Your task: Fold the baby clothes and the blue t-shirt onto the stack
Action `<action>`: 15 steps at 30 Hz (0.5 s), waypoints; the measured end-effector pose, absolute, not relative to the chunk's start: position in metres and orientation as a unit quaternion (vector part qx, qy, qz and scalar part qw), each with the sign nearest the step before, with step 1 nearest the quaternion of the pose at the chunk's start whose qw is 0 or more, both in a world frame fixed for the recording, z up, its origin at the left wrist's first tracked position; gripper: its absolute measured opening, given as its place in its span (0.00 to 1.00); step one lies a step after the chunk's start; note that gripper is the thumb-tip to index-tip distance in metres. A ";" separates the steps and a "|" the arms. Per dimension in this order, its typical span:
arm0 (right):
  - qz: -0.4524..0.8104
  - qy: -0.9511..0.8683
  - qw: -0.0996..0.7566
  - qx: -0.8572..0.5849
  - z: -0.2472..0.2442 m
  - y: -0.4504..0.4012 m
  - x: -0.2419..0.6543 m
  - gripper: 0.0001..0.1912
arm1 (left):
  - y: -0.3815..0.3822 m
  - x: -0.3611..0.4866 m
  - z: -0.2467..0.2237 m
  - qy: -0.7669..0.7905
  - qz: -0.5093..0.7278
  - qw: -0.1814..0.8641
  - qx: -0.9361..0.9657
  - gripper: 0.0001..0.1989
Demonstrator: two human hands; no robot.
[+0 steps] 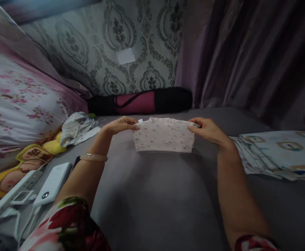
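Between my two hands is a small pale pink baby shirt [164, 136] with a faint scattered print, folded into a wide rectangle. Its neckline and a button lie along the top edge. My left hand [123, 123] pinches the upper left corner, beside a small white tag. At the upper right corner my right hand [203, 129] grips the cloth between thumb and fingers. The shirt is held up over the grey bedsheet [152, 195]; whether its lower edge touches the sheet I cannot tell.
A stack of folded printed cloths [280, 153] lies at right. At left are a crumpled white cloth [79, 128], yellow plush toys [24, 164], a white power bank [53, 183] and a power strip [13, 198] with cables. A black and maroon bag [139, 101] lies along the wall.
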State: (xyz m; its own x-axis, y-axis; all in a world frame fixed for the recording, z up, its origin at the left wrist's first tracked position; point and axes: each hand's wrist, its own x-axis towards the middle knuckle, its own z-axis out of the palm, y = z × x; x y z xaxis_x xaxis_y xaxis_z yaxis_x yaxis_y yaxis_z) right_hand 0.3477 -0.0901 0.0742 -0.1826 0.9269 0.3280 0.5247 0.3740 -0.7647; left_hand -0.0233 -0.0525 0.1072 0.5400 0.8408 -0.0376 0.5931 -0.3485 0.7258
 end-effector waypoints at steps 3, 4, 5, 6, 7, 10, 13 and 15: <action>0.142 -0.706 0.464 -0.516 0.072 -0.085 0.341 0.12 | -0.047 -0.013 0.107 0.455 0.299 0.266 0.795 0.14; 0.103 -0.696 0.488 -0.516 0.070 -0.082 0.338 0.12 | -0.045 -0.010 0.104 0.464 0.349 0.224 0.783 0.13; 0.070 -0.690 0.504 -0.514 0.068 -0.079 0.336 0.11 | -0.043 -0.006 0.100 0.475 0.389 0.178 0.769 0.13; 0.046 -0.692 0.505 -0.514 0.066 -0.077 0.335 0.11 | -0.043 -0.004 0.095 0.491 0.410 0.134 0.757 0.12; 0.034 -0.701 0.488 -0.518 0.063 -0.075 0.336 0.11 | -0.044 -0.002 0.090 0.509 0.410 0.098 0.750 0.12; 0.080 -0.757 0.361 -0.538 0.055 -0.074 0.341 0.11 | -0.054 -0.003 0.070 0.551 0.314 0.072 0.770 0.14; 0.190 -0.788 0.226 -0.540 0.046 -0.075 0.346 0.12 | -0.069 -0.010 0.045 0.531 0.200 0.127 0.813 0.15; 0.241 -0.793 0.167 -0.534 0.041 -0.075 0.346 0.12 | -0.077 -0.015 0.028 0.506 0.166 0.149 0.833 0.15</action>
State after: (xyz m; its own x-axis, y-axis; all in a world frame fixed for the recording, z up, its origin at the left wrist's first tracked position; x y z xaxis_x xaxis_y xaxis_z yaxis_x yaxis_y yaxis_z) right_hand 0.3463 -0.0747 0.0413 -0.3742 0.9273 0.0069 0.7663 0.3134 -0.5609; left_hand -0.0152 -0.0771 0.0280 0.4328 0.8926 0.1263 0.7936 -0.4437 0.4163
